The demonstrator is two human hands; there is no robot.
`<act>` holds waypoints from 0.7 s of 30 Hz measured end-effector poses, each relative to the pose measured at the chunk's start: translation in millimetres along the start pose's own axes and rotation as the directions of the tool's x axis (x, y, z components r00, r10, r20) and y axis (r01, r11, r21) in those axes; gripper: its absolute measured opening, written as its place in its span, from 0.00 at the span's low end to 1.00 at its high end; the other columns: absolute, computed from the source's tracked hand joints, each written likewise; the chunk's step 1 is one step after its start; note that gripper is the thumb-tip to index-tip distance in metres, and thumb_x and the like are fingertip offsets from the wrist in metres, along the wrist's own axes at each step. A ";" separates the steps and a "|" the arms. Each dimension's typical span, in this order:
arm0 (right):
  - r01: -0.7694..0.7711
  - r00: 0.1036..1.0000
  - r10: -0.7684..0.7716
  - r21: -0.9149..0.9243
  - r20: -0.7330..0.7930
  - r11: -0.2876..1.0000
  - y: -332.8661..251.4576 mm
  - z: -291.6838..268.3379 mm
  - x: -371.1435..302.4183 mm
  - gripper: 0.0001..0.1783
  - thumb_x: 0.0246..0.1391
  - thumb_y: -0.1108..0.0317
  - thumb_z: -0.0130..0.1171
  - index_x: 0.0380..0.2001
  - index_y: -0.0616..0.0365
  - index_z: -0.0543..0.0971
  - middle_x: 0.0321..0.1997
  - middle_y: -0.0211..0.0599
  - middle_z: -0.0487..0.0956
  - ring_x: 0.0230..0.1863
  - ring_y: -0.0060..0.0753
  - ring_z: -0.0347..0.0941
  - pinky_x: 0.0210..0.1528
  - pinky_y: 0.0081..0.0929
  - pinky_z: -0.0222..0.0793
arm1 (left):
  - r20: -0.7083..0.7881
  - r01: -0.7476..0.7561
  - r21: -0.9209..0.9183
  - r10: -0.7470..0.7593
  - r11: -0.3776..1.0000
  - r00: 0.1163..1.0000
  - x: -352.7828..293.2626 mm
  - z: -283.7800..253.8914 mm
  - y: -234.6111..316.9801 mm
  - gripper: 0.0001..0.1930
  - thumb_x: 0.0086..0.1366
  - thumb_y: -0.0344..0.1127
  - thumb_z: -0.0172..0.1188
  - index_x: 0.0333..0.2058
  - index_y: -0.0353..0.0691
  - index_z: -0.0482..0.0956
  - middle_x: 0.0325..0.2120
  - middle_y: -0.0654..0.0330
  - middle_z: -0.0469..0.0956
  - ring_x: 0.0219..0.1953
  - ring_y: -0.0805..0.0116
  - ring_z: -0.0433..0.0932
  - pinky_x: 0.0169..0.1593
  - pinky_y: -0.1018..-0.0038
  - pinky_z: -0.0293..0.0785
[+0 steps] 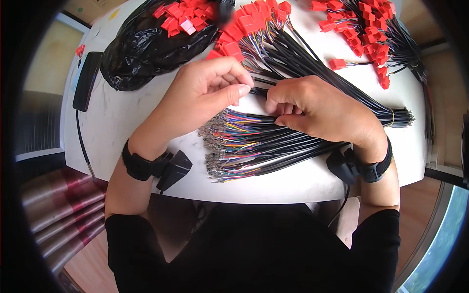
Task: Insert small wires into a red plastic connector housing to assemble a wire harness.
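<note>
My left hand [210, 90] is closed in a pinch, thumb against index finger, at a short stretch of black cable [260, 91] between my hands. My right hand [322, 110] curls its fingers over black cables, thumb and fingertips together; what lies inside its grip is partly hidden. Below them a bundle of black cables [283, 151] is spread, with stripped coloured wires and small metal terminals [215, 146] at its left end. Behind my hands runs another black cable bundle [312, 66] with red connector housings [244, 22] on its far end, tied near its right end.
A black plastic bag [141, 53] with red housings [183, 19] on it lies at the far left. More cables with red connectors [371, 34] sit at the far right. A black flat device [88, 80] with a cord rests by the left edge of the white table [117, 141].
</note>
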State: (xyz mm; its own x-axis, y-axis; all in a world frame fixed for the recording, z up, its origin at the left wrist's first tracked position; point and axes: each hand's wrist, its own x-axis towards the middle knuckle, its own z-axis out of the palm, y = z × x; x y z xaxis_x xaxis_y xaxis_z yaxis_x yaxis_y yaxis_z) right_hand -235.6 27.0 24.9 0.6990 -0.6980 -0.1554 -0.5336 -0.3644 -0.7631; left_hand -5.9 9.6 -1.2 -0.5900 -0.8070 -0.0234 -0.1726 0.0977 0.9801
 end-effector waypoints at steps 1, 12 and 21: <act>0.071 0.997 -0.073 -0.094 -0.028 0.993 2.2 3.8 0.5 0.05 0.43 0.78 0.56 0.26 0.64 0.73 0.26 0.45 0.76 0.32 0.47 0.74 0.35 0.35 0.68 | 0.032 0.011 0.024 -0.012 1.000 0.999 -0.4 1.0 -0.3 0.06 0.63 0.27 0.54 0.37 0.32 0.74 0.30 0.65 0.74 0.31 0.82 0.72 0.36 0.84 0.69; 0.091 0.994 -0.096 -0.105 -0.045 0.990 -1.3 -7.8 0.5 0.05 0.44 0.78 0.55 0.28 0.65 0.72 0.26 0.44 0.75 0.30 0.44 0.74 0.34 0.33 0.69 | 0.163 -0.047 0.326 -0.007 0.944 0.987 -6.2 5.1 6.2 0.05 0.54 0.24 0.59 0.31 0.35 0.75 0.24 0.64 0.73 0.27 0.78 0.70 0.33 0.80 0.68; 0.002 1.000 -0.005 0.448 0.006 0.894 5.0 -35.4 -0.7 0.11 0.59 0.73 0.43 0.37 0.68 0.75 0.30 0.34 0.75 0.29 0.22 0.71 0.33 0.18 0.69 | 0.013 -0.200 0.099 0.200 0.975 0.980 -5.1 11.4 12.6 0.04 0.56 0.23 0.56 0.31 0.33 0.70 0.26 0.64 0.73 0.31 0.78 0.73 0.37 0.80 0.70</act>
State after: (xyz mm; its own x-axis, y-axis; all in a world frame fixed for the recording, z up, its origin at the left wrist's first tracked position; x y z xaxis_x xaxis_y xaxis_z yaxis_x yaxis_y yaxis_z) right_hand -255.6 3.8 43.4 0.7044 -0.6926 -0.1555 -0.2625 -0.0507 -0.9636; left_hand -14.0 21.6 9.0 -0.6229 -0.7635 0.1703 -0.1284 0.3145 0.9405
